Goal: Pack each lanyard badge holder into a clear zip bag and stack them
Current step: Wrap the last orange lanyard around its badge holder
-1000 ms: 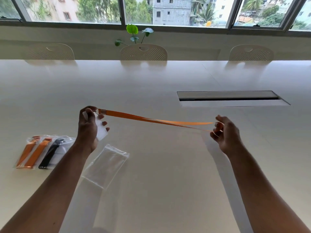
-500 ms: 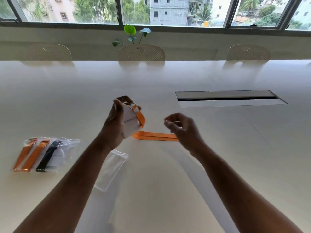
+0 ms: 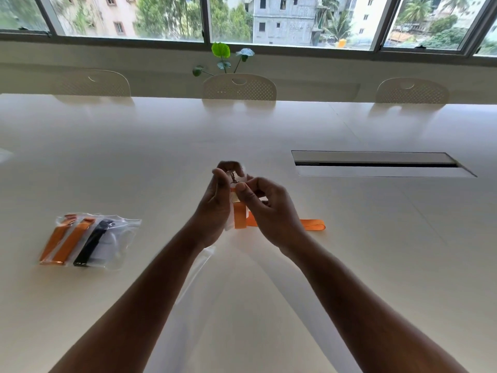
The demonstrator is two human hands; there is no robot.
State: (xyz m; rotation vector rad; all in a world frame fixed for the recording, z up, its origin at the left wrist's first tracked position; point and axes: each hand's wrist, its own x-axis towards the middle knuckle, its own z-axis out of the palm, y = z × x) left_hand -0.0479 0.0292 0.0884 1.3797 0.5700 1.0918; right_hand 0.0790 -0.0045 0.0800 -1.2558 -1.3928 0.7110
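My left hand (image 3: 215,205) grips a white badge holder (image 3: 240,176) above the table's middle. Its orange lanyard (image 3: 238,219) hangs folded between both hands, and a loop of it (image 3: 313,224) lies on the table to the right. My right hand (image 3: 269,208) pinches the strap just below the metal clip. An empty clear zip bag (image 3: 207,254) lies flat on the table, mostly hidden under my left forearm. At the left lies a pile of packed bags (image 3: 86,240) with orange and black lanyards inside.
The white table (image 3: 349,265) has a rectangular cable slot (image 3: 376,164) at the right. Three pale chairs (image 3: 239,87) stand along the far edge, with a small plant (image 3: 223,57) behind the middle one, under the windows.
The lanyard was stretched out between my hands; my right hand has come in to the left hand, and the strap is now folded against the badge holder.
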